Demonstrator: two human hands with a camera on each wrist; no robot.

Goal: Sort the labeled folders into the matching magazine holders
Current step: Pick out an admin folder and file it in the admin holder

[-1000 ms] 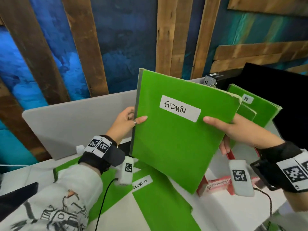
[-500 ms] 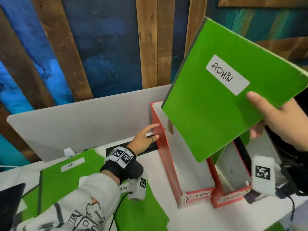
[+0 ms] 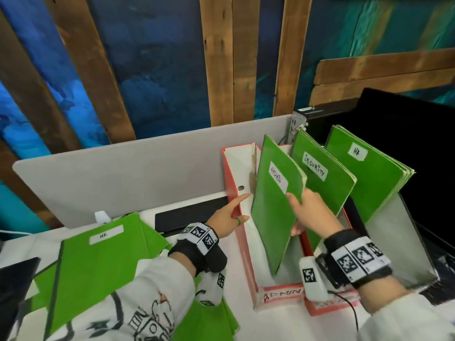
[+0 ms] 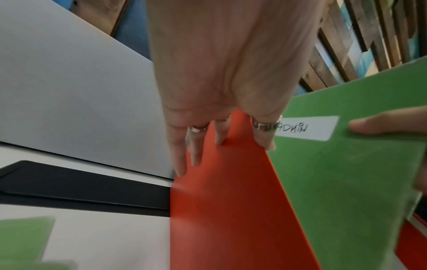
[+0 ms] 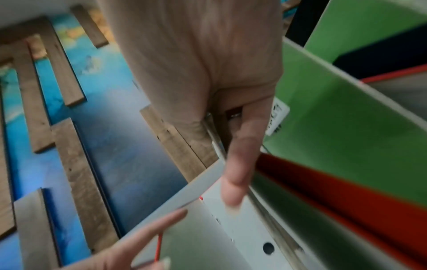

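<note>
The right hand (image 3: 310, 212) is gripping the ADMIN folder (image 3: 275, 207), lowering it into the ADMIN holder (image 3: 248, 254), which the flat-fingered left hand (image 3: 227, 217) is steadying. SECURITY folder (image 3: 322, 183) is standing filed right; HR folder (image 3: 98, 249) is lying left, unsorted.

The green folder (image 3: 273, 212) at centre frame carries a white label reading "ADMIN"; the red holder (image 3: 248, 267) below it shows "ADMIN" in red on its front strip. The next folder (image 3: 325, 183) to the right reads "SECURITY", the far-right folder stack (image 3: 369, 173) "HR". At lower left, a flat folder (image 3: 98, 262) is labelled "HR"
</note>
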